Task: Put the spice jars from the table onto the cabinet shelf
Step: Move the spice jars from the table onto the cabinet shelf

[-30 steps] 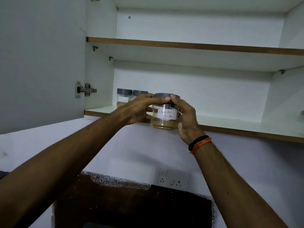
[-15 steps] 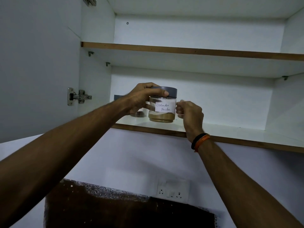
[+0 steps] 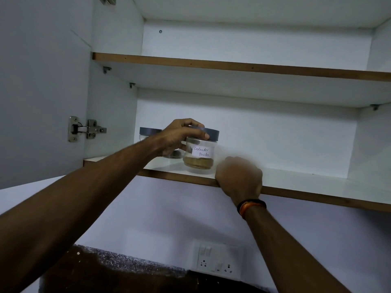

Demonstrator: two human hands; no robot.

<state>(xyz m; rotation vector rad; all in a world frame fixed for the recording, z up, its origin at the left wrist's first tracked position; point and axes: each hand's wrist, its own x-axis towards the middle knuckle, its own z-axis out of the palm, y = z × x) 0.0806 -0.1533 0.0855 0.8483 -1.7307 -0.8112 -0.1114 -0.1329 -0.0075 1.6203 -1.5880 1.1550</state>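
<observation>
Your left hand [image 3: 179,136] grasped the lid of the coriander powder jar [image 3: 200,152], standing at frame centre on the lower cabinet shelf [image 3: 296,185]; your blurred right hand [image 3: 239,178] was clenched, empty, just beside it.

Dim white wall [image 3: 148,212], switch-and-socket plate [image 3: 218,261], perhaps dark speckled stone [image 3: 127,269] below.
</observation>
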